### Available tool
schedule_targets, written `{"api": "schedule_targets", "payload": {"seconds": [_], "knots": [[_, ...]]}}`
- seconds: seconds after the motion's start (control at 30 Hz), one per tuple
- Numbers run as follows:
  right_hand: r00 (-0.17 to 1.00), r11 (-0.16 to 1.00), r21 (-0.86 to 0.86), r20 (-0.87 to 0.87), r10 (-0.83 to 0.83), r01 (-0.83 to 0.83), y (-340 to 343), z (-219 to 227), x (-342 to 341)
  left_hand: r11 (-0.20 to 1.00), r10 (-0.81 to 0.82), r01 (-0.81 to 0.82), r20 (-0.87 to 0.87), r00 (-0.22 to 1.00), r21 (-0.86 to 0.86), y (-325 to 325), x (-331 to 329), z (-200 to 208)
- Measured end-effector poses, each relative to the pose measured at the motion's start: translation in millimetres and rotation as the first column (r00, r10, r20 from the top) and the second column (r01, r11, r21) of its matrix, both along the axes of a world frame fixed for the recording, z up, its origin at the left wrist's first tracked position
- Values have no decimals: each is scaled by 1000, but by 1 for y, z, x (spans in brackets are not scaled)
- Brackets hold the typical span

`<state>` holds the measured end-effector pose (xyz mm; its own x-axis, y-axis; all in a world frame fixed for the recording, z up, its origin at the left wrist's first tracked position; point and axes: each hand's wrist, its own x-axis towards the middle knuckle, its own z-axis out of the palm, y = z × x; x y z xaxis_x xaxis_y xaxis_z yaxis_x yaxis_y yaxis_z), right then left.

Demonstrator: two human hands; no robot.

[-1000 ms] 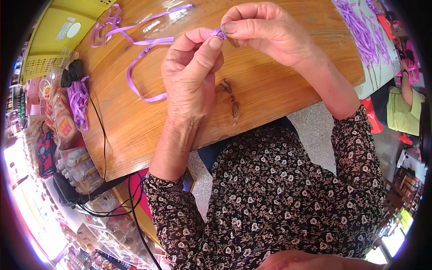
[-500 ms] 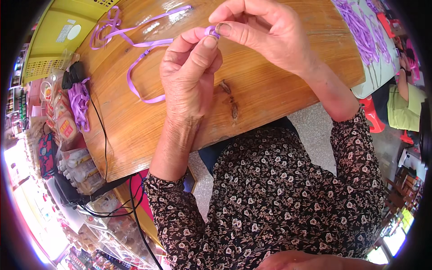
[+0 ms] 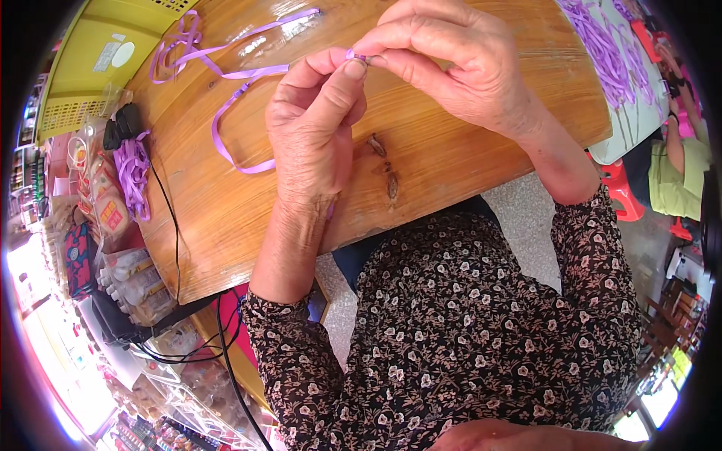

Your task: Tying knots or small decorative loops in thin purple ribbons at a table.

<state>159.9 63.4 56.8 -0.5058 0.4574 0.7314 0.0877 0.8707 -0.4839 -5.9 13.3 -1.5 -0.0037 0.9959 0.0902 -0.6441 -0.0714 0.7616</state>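
Note:
My left hand (image 3: 316,124) is raised over the wooden table, thumb and forefinger pinching a small loop of purple ribbon (image 3: 352,55). From the right, my right hand (image 3: 462,64) meets it, with thumb and forefinger closed on the ribbon's tip. A tiny dark bit shows between the fingertips, too small to name. A narrow purple ribbon (image 3: 217,139) curves over the table left of my left hand. Farther off lies another length of purple ribbon (image 3: 256,73), tangled at its left end; whether the lengths join is hidden behind my left hand.
A yellow plastic crate (image 3: 90,68) stands at the far left. Beside the wooden table (image 3: 451,161) hang a purple ribbon bundle (image 3: 132,173) and a black cable (image 3: 169,203). More purple ribbons (image 3: 602,56) lie on a white table at right, near another person's green clothing (image 3: 681,177).
My right hand has turned and its forefinger has come down against the thumb at the ribbon. The left hand has barely moved and keeps its pinch.

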Motion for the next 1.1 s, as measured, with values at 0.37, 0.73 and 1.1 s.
{"api": "schedule_targets", "payload": {"seconds": [0.37, 0.73, 1.1], "knots": [[1000, 996, 95, -29, 1, 2, 3, -9, 2, 991, -66, 63, -25, 998, -114, 3, -3, -3], [959, 959, 214, -173, 225, -186, 33, -43, -11, 988, -98, 96, -10, 995, -119, 1, -5, -1], [974, 867, 488, -130, 185, -100, 40, -37, -9, 991, -102, 110, 106, 989, -79, 2, -4, -1]]}}
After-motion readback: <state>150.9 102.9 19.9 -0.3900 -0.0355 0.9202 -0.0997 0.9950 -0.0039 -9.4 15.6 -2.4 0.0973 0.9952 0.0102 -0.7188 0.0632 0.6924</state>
